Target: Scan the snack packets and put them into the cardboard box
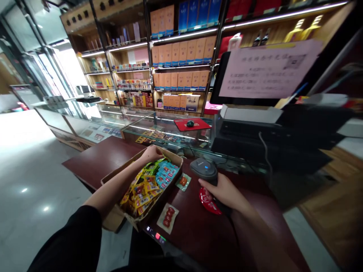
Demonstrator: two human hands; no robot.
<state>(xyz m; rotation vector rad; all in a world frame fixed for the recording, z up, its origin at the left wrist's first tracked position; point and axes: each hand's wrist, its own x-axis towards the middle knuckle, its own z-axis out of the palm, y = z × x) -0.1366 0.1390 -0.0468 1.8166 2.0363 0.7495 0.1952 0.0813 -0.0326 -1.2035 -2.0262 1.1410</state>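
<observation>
My right hand [224, 190] is wrapped round the grip of a dark barcode scanner [203, 169] with a blue light on top. Under that hand lies a red packet [208, 202] on the dark table. My left hand [153, 153] reaches over a cardboard box [106, 178], fingers bent together at the edge of a green snack packet [151, 167]; the fingertips are partly hidden. Yellow snack packets [144, 192] and blue snack packets [166, 173] fill much of the box. Beside it lie a clear packet of reddish-brown pieces [168, 218] and a smaller packet [183, 181].
A monitor with a pink paper sheet [263, 71] stands at the right above dark counter equipment [246, 132]. Behind the table runs a glass display counter [136, 124], with a mouse [190, 123] on a red mat [202, 124]. A phone-like lit screen [154, 235] sits by the table's near edge.
</observation>
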